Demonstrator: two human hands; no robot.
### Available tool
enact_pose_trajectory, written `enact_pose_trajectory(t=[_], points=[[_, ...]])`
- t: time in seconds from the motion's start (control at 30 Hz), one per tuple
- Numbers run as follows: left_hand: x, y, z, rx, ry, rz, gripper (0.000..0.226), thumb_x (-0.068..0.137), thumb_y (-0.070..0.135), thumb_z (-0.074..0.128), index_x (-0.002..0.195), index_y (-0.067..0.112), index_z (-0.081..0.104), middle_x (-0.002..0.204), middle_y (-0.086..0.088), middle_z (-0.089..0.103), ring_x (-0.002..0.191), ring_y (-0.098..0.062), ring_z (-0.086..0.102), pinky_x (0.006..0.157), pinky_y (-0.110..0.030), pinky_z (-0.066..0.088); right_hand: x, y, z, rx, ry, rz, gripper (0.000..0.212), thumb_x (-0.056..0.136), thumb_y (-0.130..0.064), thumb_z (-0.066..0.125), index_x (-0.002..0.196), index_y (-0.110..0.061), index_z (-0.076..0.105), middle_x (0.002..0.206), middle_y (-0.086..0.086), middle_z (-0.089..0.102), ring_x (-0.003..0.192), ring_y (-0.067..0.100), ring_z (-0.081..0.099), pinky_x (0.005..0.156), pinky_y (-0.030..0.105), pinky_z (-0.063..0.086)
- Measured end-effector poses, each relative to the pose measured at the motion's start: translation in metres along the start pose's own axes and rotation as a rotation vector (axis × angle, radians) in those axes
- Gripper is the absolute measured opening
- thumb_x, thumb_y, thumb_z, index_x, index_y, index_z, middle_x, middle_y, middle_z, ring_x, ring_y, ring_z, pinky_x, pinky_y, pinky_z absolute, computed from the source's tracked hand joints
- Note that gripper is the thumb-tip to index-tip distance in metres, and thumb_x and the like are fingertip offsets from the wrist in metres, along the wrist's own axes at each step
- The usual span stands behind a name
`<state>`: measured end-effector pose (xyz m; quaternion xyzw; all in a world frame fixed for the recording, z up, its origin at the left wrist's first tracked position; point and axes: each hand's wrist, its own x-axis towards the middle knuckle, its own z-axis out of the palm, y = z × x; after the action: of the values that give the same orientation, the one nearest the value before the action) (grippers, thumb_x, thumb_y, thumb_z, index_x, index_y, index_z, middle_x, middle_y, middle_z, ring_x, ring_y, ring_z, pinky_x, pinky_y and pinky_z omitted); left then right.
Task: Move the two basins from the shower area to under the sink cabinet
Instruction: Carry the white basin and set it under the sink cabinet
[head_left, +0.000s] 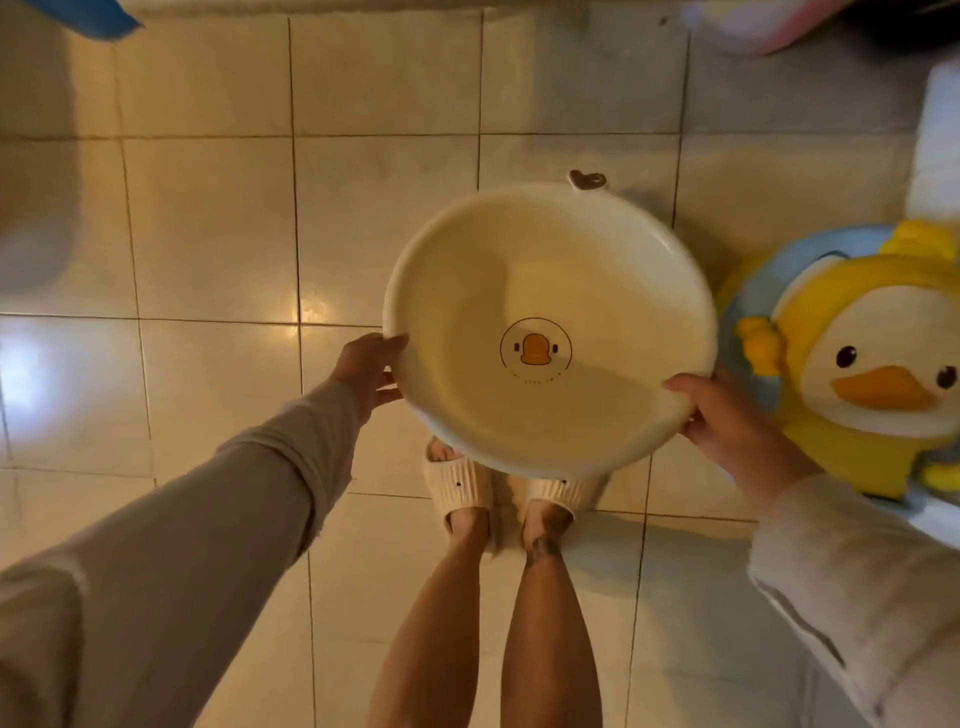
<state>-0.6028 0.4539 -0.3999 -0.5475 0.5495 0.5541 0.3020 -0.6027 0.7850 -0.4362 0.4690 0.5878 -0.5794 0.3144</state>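
A round cream basin with a small duck logo printed on its bottom hangs above the tiled floor, over my feet. It is empty and has a small hanging tab on its far rim. My left hand grips the rim at the near left, thumb on top. At the near right, my right hand holds the rim. A blurred pink and white curved object, possibly another basin, shows at the top right corner.
A yellow and blue duck-shaped plastic seat stands on the floor just right of the basin. A white fixture rises behind it. Something blue juts in at the top left. My feet in cream slippers stand on beige tiles.
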Motion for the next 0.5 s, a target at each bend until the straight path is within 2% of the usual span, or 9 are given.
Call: enact_pose_trajectory(t=[0.03,0.1,0.17,0.23,0.3,0.37,0.4,0.5], points=[[0.017,0.007,0.005,-0.025,0.002,0.012,0.016,0.091,0.019,0.052,0.106,0.012,0.052,0.094,-0.002,0.055,0.085,-0.023,0.054,0.063,-0.032,0.049,0.020,-0.009,0.007,-0.033,0.010,-0.020,0.027,0.084,0.002,0.054,0.103,-0.016,0.060,0.098,0.007,0.060,0.092,0.025,0.057,0.073,0.035,0.050],[0.050,0.026,0.014,-0.077,0.009,0.044,0.011,0.089,0.019,0.053,0.099,0.013,0.054,0.089,0.000,0.055,0.076,-0.019,0.054,0.060,-0.031,0.048,0.058,-0.034,0.026,-0.049,0.014,-0.073,0.021,0.083,0.002,0.055,0.091,-0.018,0.056,0.090,0.008,0.059,0.088,0.025,0.057,0.068,0.032,0.050],[0.079,0.049,0.025,-0.108,0.005,0.094,0.016,0.089,0.017,0.053,0.105,0.013,0.053,0.098,-0.002,0.055,0.076,-0.019,0.055,0.059,-0.031,0.048,0.093,-0.063,0.041,0.020,0.027,-0.150,0.023,0.082,0.004,0.055,0.081,-0.019,0.052,0.084,0.003,0.059,0.079,0.022,0.058,0.063,0.031,0.048],[0.102,0.075,0.041,-0.089,-0.021,0.164,0.026,0.088,0.013,0.051,0.115,0.012,0.052,0.109,-0.004,0.054,0.083,-0.022,0.057,0.062,-0.032,0.051,0.119,-0.092,0.049,0.072,0.030,-0.218,0.025,0.081,0.006,0.056,0.082,-0.018,0.052,0.085,0.002,0.060,0.076,0.018,0.058,0.066,0.033,0.047],[0.120,0.103,0.058,-0.030,-0.058,0.262,0.030,0.088,0.007,0.050,0.118,0.009,0.053,0.104,-0.004,0.057,0.091,-0.025,0.057,0.065,-0.033,0.054,0.143,-0.118,0.052,0.113,0.026,-0.275,0.025,0.080,0.006,0.056,0.087,-0.018,0.053,0.087,0.003,0.062,0.080,0.019,0.061,0.072,0.037,0.050],[0.135,0.127,0.071,0.005,-0.077,0.362,0.023,0.088,0.003,0.049,0.109,0.011,0.055,0.093,-0.001,0.060,0.090,-0.023,0.060,0.061,-0.031,0.056,0.161,-0.139,0.051,0.151,0.031,-0.314,0.032,0.079,0.007,0.057,0.101,-0.017,0.055,0.096,0.006,0.064,0.093,0.024,0.063,0.083,0.040,0.052],[0.142,0.138,0.076,0.015,-0.082,0.403,0.021,0.088,0.002,0.049,0.105,0.012,0.056,0.090,0.001,0.061,0.086,-0.021,0.061,0.058,-0.029,0.056,0.168,-0.147,0.052,0.172,0.028,-0.324,0.037,0.079,0.007,0.057,0.107,-0.017,0.054,0.098,0.007,0.064,0.096,0.025,0.063,0.084,0.039,0.052],[0.156,0.159,0.085,0.009,-0.026,0.465,0.025,0.088,0.002,0.048,0.107,0.013,0.060,0.087,0.002,0.063,0.082,-0.017,0.063,0.054,-0.028,0.056,0.183,-0.162,0.064,0.224,-0.034,-0.318,0.043,0.083,0.008,0.056,0.119,-0.016,0.054,0.098,0.005,0.065,0.090,0.019,0.065,0.071,0.030,0.056]])
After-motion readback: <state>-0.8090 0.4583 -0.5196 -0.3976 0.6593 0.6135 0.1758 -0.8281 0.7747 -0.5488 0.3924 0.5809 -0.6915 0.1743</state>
